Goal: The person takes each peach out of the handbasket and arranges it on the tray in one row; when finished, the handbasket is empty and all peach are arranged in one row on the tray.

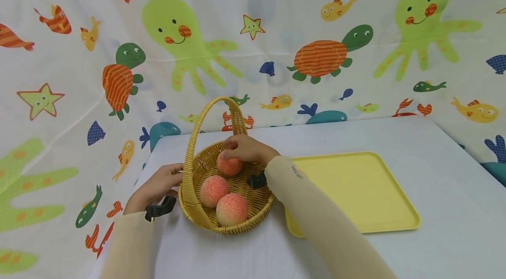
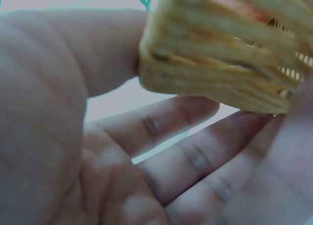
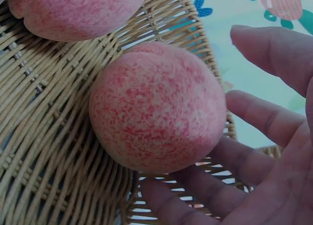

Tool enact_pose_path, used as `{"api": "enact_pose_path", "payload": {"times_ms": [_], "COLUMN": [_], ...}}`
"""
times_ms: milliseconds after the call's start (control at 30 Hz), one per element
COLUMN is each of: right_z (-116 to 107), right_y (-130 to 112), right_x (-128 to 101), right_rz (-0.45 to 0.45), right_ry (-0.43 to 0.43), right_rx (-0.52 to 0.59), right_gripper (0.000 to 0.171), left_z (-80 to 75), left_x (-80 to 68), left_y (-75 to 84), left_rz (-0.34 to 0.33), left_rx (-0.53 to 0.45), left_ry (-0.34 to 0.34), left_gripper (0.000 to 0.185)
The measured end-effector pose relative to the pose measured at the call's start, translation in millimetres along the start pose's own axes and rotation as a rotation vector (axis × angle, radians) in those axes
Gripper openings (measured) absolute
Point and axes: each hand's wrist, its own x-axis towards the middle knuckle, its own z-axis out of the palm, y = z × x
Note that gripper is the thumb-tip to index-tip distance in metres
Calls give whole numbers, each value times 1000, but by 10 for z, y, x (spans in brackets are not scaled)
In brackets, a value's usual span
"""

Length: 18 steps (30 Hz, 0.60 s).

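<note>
A yellow wicker basket (image 1: pixel 253 217) with a tall arched handle (image 1: pixel 190 147) stands on the table. Two peaches, a middle peach (image 1: pixel 214 191) and a front peach (image 1: pixel 232 209), lie inside it, with a third peach (image 1: pixel 229 165) at the back. Over that back peach reaches my right hand (image 1: pixel 247 149). In the right wrist view, its fingers (image 3: pixel 249 159) spread beside and behind the peach (image 3: pixel 159 107), and the upper digit stands apart from it. At the basket's left side, my left hand (image 1: pixel 160 182) holds the wicker wall (image 2: pixel 205 63) between thumb and fingers.
A shallow yellow tray (image 1: pixel 356 191) lies right of the basket, partly behind my right sleeve (image 1: pixel 316 213). The white table (image 1: pixel 442 191) reaches back to a curtain (image 1: pixel 276 15) printed with sea animals. Dark straps sit on both wrists.
</note>
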Motion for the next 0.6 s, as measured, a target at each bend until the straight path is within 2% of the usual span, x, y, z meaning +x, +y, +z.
{"api": "enact_pose_path", "payload": {"times_ms": [233,400,600], "right_z": [48,76,89], "right_y": [39,54,66], "right_x": [38,51,55], "right_rz": [28,58,83], "right_ry": [-25,-32,5], "right_rx": [-138,-120,-149], "right_gripper": [54,58,59], "left_z": [16,15,6], "left_x": [-12,-9,-6], "left_y": [-8,-16,-23], "left_rz": [8,10,7], "left_rx": [-27,-28,-27], "left_ry": [1,8,7], "left_gripper": [44,42,42]}}
